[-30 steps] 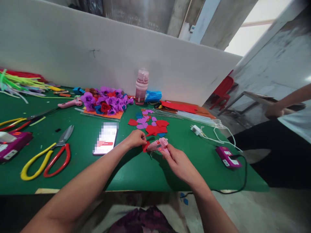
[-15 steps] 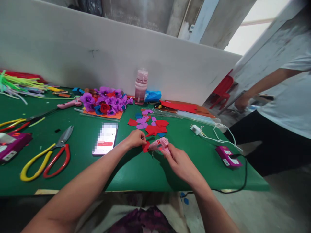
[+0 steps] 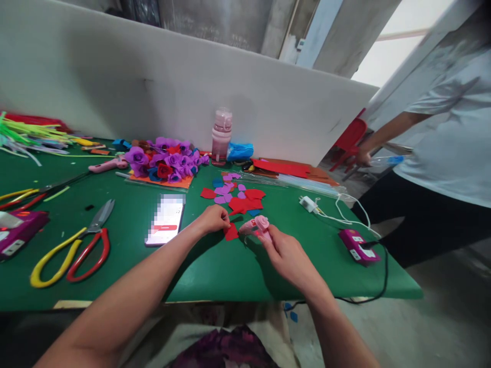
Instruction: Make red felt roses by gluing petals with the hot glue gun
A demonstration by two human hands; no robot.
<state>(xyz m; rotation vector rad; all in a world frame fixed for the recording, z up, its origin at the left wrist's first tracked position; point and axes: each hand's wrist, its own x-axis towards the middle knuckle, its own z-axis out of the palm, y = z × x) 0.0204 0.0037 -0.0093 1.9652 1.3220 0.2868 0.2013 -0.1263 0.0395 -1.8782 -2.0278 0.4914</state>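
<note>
My left hand [image 3: 215,219] is closed, with its fingertips pinching a small red paper-like petal [image 3: 231,232] just above the table. My right hand [image 3: 282,249] wraps round the handle of a small pink glue gun [image 3: 256,225]. The gun's nozzle points left and sits close to the right edge of the petal; I cannot tell if they touch. Beyond both hands lie loose red pieces [image 3: 245,204] and purple petals [image 3: 222,191], with a few blue ones among them.
Purple and red flowers [image 3: 169,159] are heaped at the back, beside a pink bottle [image 3: 221,137]. A phone [image 3: 165,220] and scissors [image 3: 90,240] lie left. A purple power strip [image 3: 358,246] and white charger [image 3: 308,203] are right. A person [image 3: 452,133] stands beyond the green table [image 3: 307,276].
The glue gun has drawn slightly right, away from the petal, more of which now shows. My left hand has hardly moved. The person at the right has shifted and a bottle shows in their hand.
</note>
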